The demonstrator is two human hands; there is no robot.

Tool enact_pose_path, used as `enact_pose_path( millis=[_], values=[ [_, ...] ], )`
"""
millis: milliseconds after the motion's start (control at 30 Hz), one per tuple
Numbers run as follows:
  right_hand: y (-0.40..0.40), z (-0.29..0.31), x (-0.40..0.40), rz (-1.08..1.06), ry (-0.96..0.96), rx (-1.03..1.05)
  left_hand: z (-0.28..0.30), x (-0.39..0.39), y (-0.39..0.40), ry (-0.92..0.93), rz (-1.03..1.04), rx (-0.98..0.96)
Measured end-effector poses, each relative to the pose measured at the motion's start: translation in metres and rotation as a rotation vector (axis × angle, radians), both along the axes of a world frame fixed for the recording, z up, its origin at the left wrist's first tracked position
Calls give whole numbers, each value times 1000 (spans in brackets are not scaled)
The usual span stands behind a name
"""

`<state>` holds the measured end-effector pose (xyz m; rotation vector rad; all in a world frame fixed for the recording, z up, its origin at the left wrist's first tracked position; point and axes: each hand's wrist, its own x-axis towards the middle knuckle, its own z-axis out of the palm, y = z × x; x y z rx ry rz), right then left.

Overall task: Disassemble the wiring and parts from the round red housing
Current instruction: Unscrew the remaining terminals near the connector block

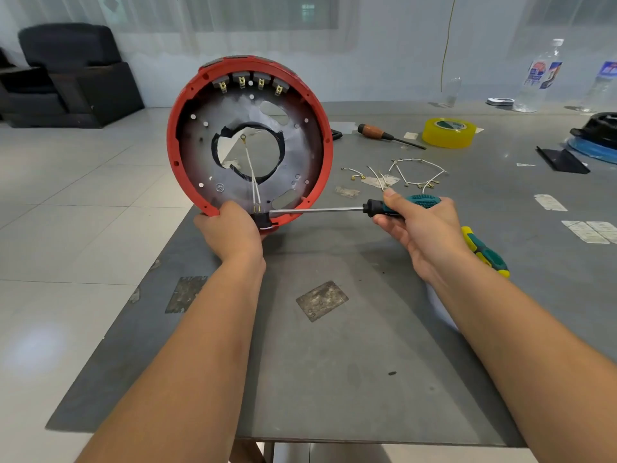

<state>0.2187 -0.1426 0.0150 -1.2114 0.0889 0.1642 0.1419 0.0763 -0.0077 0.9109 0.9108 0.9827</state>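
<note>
Upright red housing [250, 142], wires [252, 175] inside

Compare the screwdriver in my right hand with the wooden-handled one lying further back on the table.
The green-handled screwdriver is gripped by the right hand, shaft level, tip at the red housing's lower rim; the wooden-handled screwdriver lies untouched on the table. The first has a teal-and-black handle and bright shaft; the second a brown handle and dark shaft. Both are straight-shafted.
</note>
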Motion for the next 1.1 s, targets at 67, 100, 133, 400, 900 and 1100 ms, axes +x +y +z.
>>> enact_pose_path(
  millis=[67,100,133,400,900,1100],
  values=[
    [-2,1,2,0,-16,-11,0,0,0,15,-3,25],
    [-2,1,3,2,-21,-11,0,-1,-1,17,-6,39],
    [-3,1,3,5,-24,-10,0,-2,-2,16,-10,52],
    [-2,-1,1,20,-14,-23,0,-8,-3,2,-62,118],
    [7,-10,-10,25,111,57,-2,0,3,-1,17,42],
    [9,-12,-13,35,126,55,-3,5,8,44,57,15]
  ],
)
